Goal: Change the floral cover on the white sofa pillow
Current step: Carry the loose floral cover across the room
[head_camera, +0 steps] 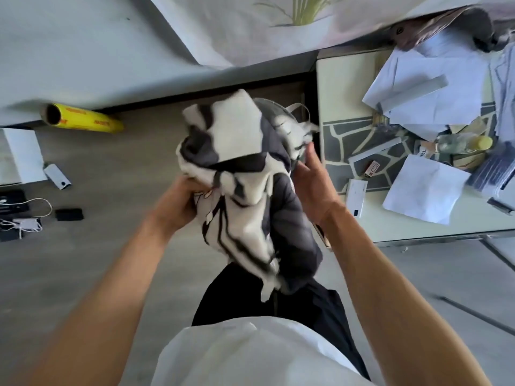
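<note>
A crumpled cover (239,151) in white, grey and black, with dark stem-like lines, hangs bunched in front of me at chest height. My left hand (178,201) grips a fold of it at its left side. On the cover's right side lies my right hand (309,176), fingers straight and pointing up, palm against the cloth. The cover's lower end droops over my dark trousers. At the top, a pale fabric with a green plant print (278,20) lies on the sofa; I cannot tell if it is the pillow.
A light sofa seat (83,59) runs across the top left. A yellow roll (83,118) lies on the floor by its edge. Small boxes and cables (25,215) are at the far left. A table (390,224) on the right carries papers (426,188) and a bottle (462,143).
</note>
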